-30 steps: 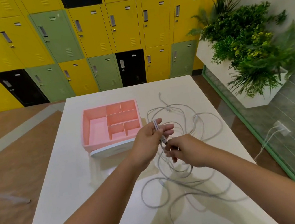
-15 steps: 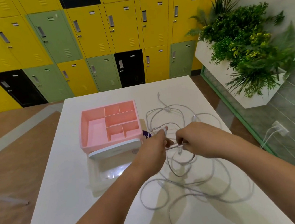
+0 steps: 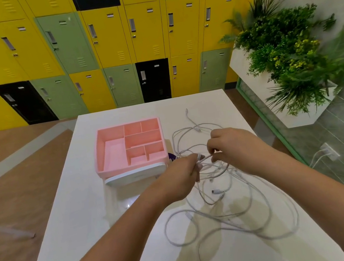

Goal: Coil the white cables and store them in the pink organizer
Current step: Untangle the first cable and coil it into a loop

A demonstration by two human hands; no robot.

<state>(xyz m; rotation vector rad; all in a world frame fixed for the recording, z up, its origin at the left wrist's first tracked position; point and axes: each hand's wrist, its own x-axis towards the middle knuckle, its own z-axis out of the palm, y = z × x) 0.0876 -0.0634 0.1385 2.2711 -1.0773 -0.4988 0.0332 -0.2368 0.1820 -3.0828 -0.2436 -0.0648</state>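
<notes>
Head view looks down on a wall of yellow, green and black lockers (image 3: pixel 109 39) standing well beyond the pink organizer (image 3: pixel 128 169), which sits on a white worktop (image 3: pixel 72 210). A white planter of green foliage (image 3: pixel 289 58) stands on the floor far to the organizer's right. The white cables (image 3: pixel 210 203) lie in a loose, uncoiled tangle on the worktop just right of the organizer, with loops also trailing nearer to the person than it is. The organizer's compartments hold no cable, and it rests on a white slab (image 3: pixel 133 175) that juts out from under its near edge. Just off its near right corner, the left hand (image 3: pixel 181 173) has its grip clamped on a cable strand, and the right hand (image 3: pixel 233 146), further right, has its grip pinched on the same strand. One plug (image 3: pixel 216 191) lies below the hands.
</notes>
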